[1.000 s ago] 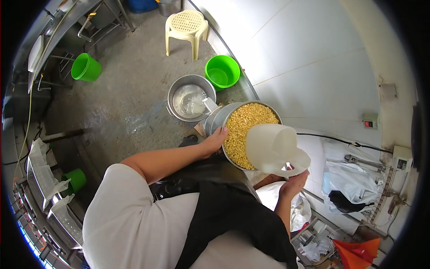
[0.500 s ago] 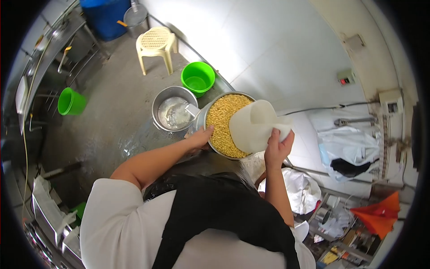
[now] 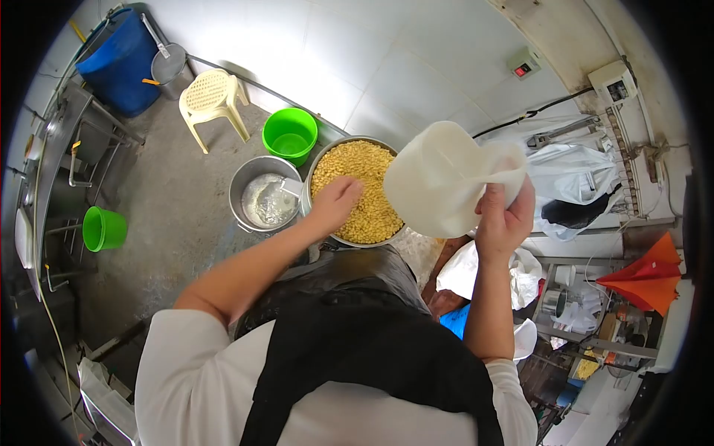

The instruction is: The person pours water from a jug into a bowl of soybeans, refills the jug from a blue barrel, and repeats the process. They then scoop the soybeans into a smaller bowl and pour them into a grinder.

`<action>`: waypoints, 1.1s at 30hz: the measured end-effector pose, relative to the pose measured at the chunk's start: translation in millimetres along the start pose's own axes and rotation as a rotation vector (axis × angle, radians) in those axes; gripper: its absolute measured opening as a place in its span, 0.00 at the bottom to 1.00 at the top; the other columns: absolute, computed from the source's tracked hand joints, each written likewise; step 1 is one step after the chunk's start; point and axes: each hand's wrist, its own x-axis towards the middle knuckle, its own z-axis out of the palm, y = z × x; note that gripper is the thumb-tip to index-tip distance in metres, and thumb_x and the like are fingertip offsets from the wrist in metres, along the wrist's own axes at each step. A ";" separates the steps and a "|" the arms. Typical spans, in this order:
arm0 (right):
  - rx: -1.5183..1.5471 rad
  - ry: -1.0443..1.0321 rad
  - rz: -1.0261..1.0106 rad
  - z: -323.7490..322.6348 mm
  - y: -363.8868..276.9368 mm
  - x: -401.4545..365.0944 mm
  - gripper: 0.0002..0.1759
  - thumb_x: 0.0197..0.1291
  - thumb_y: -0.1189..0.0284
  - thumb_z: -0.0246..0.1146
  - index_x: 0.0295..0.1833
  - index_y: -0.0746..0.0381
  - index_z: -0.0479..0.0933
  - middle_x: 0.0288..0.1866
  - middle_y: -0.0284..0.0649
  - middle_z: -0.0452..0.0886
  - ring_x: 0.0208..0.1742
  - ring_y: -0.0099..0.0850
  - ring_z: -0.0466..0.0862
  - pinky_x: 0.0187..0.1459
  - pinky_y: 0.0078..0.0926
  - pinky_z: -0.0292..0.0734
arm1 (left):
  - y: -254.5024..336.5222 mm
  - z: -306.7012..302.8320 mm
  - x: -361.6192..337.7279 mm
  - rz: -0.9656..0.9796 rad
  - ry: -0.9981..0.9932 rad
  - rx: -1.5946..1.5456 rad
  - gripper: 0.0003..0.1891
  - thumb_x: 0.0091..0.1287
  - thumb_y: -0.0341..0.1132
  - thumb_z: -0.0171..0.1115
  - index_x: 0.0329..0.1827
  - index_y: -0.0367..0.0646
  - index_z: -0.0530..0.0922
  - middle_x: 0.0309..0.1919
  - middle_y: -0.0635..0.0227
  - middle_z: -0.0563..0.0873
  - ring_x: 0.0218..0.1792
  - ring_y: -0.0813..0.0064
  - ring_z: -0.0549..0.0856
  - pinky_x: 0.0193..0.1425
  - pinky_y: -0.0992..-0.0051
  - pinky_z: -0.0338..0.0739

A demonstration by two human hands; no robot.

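A round metal pot (image 3: 306,195) full of yellow beans (image 3: 364,163), which look like soybeans, stands in front of my knees. My left hand (image 3: 336,204) is over the near left part of the beans, its fingers pointing right and loosely apart; whether they touch the beans is hard to tell. To the right of the pot, my right hand (image 3: 507,219) grips a white plastic scoop (image 3: 431,175) by its narrow end, thumb on the near side. The scoop is raised and tilted, its wide end near the beans; its inside is hidden.
Left of the beans stands a metal pot (image 3: 236,195) with cloudy liquid and a handled tool. A green tub (image 3: 290,137), a cream stool (image 3: 208,97) and a blue barrel (image 3: 123,67) are along the wall. A white sack (image 3: 457,271) lies at right, near cluttered shelves.
My left hand has left the pot's rim and moved over the beans. My right hand has lifted the scoop up and right, away from the beans. The camera view has turned.
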 end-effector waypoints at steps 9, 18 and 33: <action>0.203 0.028 0.033 18.6 -9.6 -15.7 0.21 0.79 0.71 0.67 0.69 0.70 0.75 0.43 0.36 0.85 0.27 0.17 0.77 0.29 0.16 0.74 | 43.2 62.2 19.4 -0.303 -0.558 -1.466 0.39 0.85 0.69 0.33 0.83 0.52 0.71 0.79 0.65 0.78 0.78 0.57 0.76 0.83 0.50 0.68; 0.154 -0.066 0.027 11.7 -1.0 -18.8 0.26 0.78 0.70 0.68 0.74 0.70 0.74 0.50 0.38 0.87 0.36 0.20 0.83 0.38 0.19 0.80 | 50.7 50.8 11.4 -0.323 -0.390 -1.494 0.37 0.87 0.63 0.34 0.87 0.47 0.66 0.83 0.57 0.73 0.82 0.51 0.71 0.86 0.45 0.63; -0.148 -0.270 -0.157 1.5 -25.0 5.9 0.33 0.68 0.75 0.73 0.78 0.66 0.76 0.65 0.52 0.89 0.61 0.38 0.91 0.61 0.32 0.85 | 41.5 -6.3 35.4 -0.103 0.017 -0.574 0.15 0.84 0.41 0.61 0.58 0.36 0.83 0.45 0.63 0.91 0.46 0.63 0.90 0.55 0.63 0.86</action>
